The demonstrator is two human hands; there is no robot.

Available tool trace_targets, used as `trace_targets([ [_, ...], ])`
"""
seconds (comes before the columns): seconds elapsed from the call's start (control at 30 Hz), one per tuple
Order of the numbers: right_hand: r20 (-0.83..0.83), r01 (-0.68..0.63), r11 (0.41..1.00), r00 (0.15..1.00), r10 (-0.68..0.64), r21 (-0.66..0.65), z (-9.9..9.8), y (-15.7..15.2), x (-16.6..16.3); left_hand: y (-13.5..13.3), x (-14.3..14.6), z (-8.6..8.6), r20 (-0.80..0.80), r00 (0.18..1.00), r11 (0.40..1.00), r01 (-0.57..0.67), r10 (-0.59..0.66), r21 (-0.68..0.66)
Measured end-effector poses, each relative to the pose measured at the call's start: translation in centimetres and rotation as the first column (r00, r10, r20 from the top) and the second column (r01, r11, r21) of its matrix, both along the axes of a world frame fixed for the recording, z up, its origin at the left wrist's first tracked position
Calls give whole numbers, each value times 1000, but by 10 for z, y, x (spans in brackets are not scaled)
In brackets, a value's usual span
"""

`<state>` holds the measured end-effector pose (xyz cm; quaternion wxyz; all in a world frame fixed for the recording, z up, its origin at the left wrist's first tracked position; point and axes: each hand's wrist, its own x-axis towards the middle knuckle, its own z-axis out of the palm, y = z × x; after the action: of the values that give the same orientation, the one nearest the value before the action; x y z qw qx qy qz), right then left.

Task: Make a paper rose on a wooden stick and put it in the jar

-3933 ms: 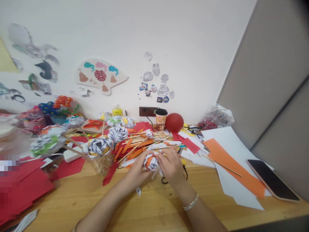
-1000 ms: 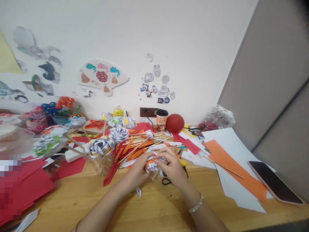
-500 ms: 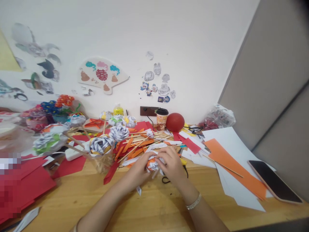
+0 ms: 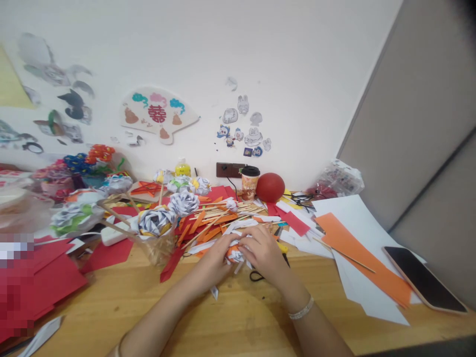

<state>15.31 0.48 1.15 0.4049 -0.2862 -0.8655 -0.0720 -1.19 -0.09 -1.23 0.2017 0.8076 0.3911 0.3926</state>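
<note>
L hand (image 4: 215, 257) curled round an orange-and-white paper rose (image 4: 235, 256), R hand (image 4: 263, 252) pinching its R edge, tips partly hidden; it's btwn both, above the wooden tabletop (image 4: 230, 327). Prob. v. light, springy, crushable: hold low, at base, w/ min. pressure.

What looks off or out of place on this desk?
Nothing obviously spilled or damaged. One stick lies partly across the orange paper, apart from the stick pile; a small white scrap sits on the tabletop near the left hand. Both look stray.
</note>
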Motion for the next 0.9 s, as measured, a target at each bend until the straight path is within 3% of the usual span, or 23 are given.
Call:
trace_targets([
  [0.23, 13, 40, 999, 999, -40, -21, -3, -1, -3, 0, 0, 1, -2, 1000, 1000, -7, 7, -7],
  [0.47, -195, 52, 978, 976, -93, -203, -3, -2, -3, 0, -1, 3, -6, 1000, 1000, -6, 6, -3],
  [0.6, -311, -5, 943, 945, -105, -333, -3, 0, -3, -1, -2, 2, -10, 1000, 1000, 2, -2, -7],
  [0.77, -471, -200, 828, 878, -86, -523, -9, 7, -3, -4, -2, 4, 1, 1000, 1000, 25, -25, -9],
  [0.9, -567, -382, 644, 818, -98, -663, -15, 10, -4, -6, -1, 6, -1, 999, 999, 33, -33, -28],
])
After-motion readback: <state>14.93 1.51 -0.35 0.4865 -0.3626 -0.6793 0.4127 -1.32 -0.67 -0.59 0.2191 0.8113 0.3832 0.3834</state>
